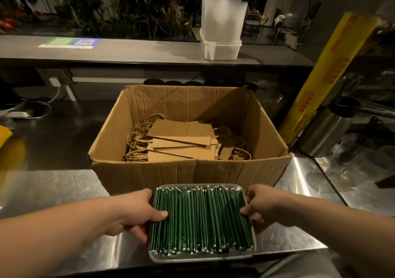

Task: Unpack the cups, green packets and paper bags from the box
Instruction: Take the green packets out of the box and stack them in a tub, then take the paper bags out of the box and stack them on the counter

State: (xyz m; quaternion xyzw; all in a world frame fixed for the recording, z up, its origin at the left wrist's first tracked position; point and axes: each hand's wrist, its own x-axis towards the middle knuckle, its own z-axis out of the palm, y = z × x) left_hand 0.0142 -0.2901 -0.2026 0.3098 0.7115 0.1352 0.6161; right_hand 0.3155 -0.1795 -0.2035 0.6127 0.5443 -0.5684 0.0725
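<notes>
Far left there's just steel counter [53,190]. Then the left hand [136,211], thumb lying on top of the pack of green packets [202,220] and fingers curled under its left edge, so a proper grip. The pack sits in a clear tray, out of the box [149,177] and just in front of its near wall (can't tell if it's resting on the counter or lifted). Inside the open box, paper bags [183,136] lie flat in a messy stack, twine handles poking out to the left. On the back shelf a white tub [220,48] holds tall frosted stacks. The right hand [263,209] mirrors the left, thumb over the pack's right edge, fingers wrapped below. Far right, a yellow roll [327,74] leans by a steel canister [327,132].
</notes>
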